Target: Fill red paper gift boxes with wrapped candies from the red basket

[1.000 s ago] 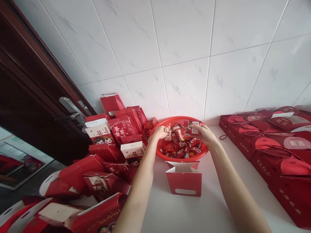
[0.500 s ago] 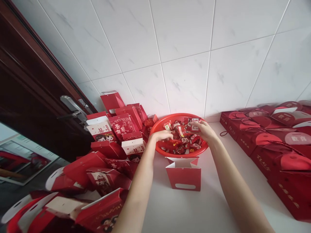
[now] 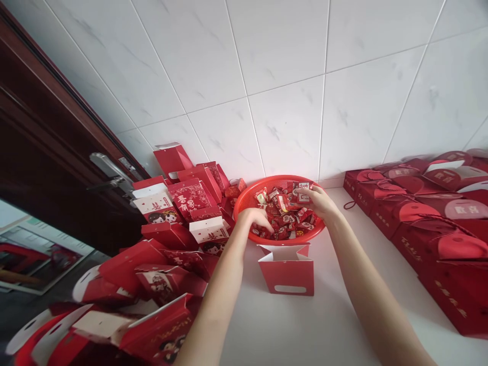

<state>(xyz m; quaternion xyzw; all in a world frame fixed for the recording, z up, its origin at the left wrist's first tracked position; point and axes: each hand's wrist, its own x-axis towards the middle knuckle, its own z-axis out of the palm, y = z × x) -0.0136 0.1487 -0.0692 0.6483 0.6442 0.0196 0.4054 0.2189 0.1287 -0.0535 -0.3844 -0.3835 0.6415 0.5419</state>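
Observation:
A red plastic basket full of small wrapped candies stands against the tiled wall. Inside its left part is my left hand, its fingers reaching down among the candies; whether they grip one is hidden. My right hand, at the basket's right side, is closed on a wrapped candy with a white and red label. Just in front of the basket an open red box stands upright on the white table, its top facing up.
Open red and white boxes are heaped on the left, beside a dark door with a metal handle. Rows of closed red boxes line the right side. A small red loop lies near them.
My left hand has shifted slightly down within the basket, and the red item near its fingertips no longer shows there. My right hand still holds its candy. The view has shifted slightly.

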